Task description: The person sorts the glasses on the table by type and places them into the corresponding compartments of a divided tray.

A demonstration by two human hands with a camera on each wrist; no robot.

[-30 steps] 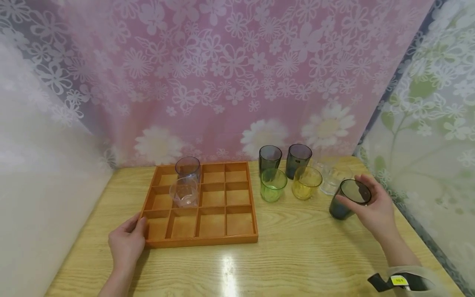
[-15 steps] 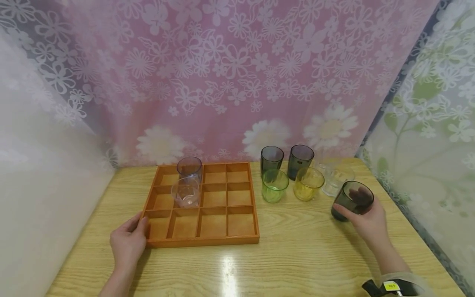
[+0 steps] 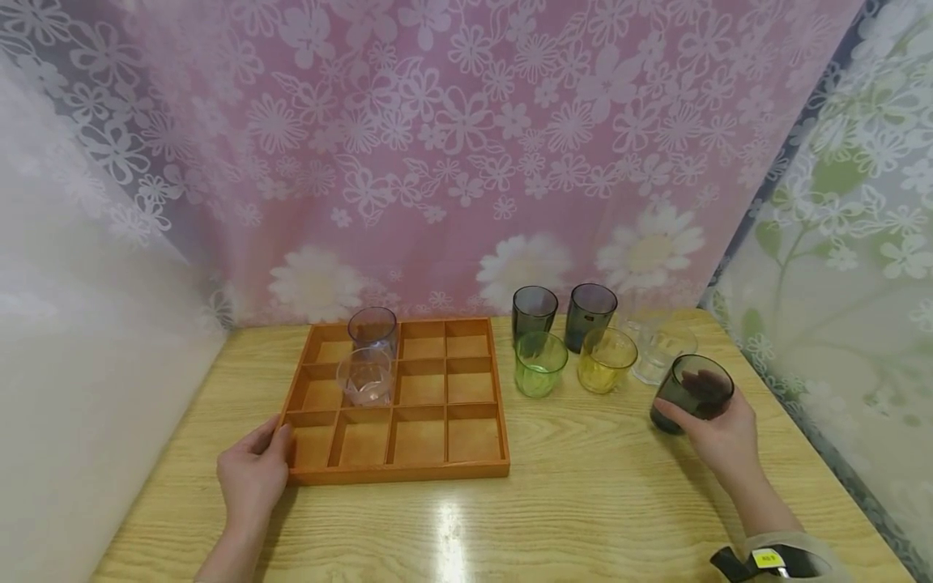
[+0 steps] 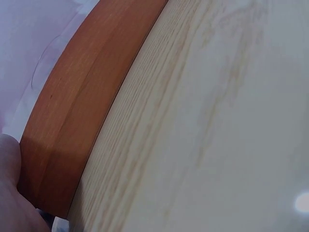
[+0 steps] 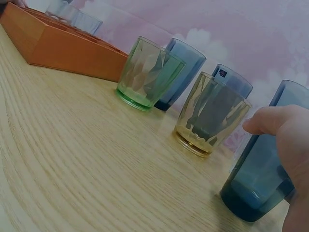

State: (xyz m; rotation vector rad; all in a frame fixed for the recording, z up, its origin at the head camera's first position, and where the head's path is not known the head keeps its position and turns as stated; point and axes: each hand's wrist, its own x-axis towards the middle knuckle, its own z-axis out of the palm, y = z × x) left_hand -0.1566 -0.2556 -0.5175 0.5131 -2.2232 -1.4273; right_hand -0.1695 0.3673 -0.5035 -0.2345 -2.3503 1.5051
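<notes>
Grey tumbler [image 3: 688, 394] stands upright in right hand [image 3: 722, 437].

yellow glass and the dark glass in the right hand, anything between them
Only bare table between the yellow glass and the dark glass gripped by the right hand, per the right wrist view.

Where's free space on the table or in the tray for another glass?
Bare table lies in front of the wooden tray, between both hands. In the tray, only the clear glass and bluish glass fill cells. Crowded: the glass cluster around the green glass.
</notes>
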